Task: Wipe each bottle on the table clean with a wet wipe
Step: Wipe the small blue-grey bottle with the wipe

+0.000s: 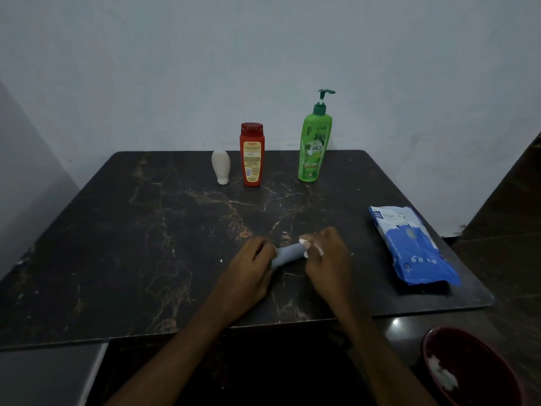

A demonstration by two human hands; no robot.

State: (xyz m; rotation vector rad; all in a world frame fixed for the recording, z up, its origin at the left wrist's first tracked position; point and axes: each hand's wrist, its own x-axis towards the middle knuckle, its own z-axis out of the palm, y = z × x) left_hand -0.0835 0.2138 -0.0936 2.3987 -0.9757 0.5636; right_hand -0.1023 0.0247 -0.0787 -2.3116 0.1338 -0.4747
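Where the hands cover it: both ends of the grey bottle (288, 254) are hidden, so neither cap nor base can be made out; only a short middle stretch shows.
Hard to make out: the light is dim; the small print on the standing bottles and on the pack is unreadable; it cannot be told whether the grey bottle touches the table (146, 244) or is held just above it.
Cut off: the red tub (480, 364) at the lower right runs out of the picture, and both forearms leave it at the bottom edge.
Left hand (251, 273): fingers curled round the nearer, lower end of the grey bottle, gripping it.
Right hand (325, 259): fingers closed on a wet wipe (306, 244) at the bottle's farther end; only white scraps of it show between the fingers.
Grey bottle, look and place: plain matt blue-grey, slanted low left to high right, over the front middle of the table.
Table: dark top with pale and orange veining.
White bottle (221, 167): at the back, narrow end down, just left of the red bottle.
Red bottle (251, 155): upright, yellow label, red cap.
Green pump bottle (314, 148): upright, right of the red one, apart from it.
Wipes pack (409, 244): blue and white, lying flat near the right edge.
Red tub, contents: white wads (442, 373).
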